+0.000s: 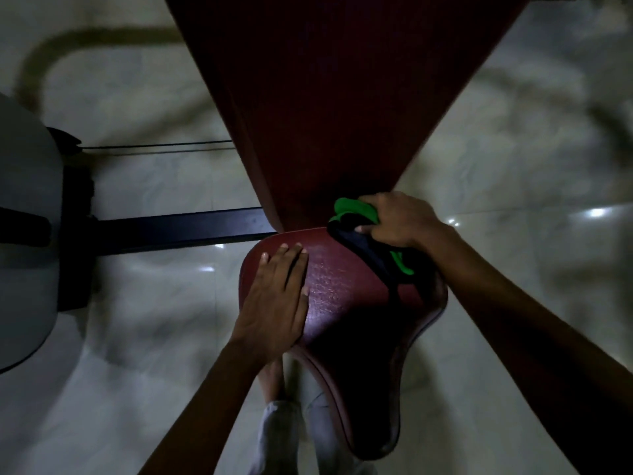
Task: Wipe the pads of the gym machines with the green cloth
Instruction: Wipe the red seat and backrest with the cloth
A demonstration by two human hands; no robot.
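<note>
Right hand [399,221] grips the green cloth [356,210], fingers curled round it, at the seat pad's [342,286] far edge. Left hand [274,299] lies flat, fingers straight. Risk: bunched cloth skips the dim pad seam.

2 maroon pads [342,97], 1 green cloth [352,209], 2 hands [274,296].

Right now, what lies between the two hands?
Head view: only bare red seat pad between the flat left hand and the right hand gripping the green cloth.
</note>
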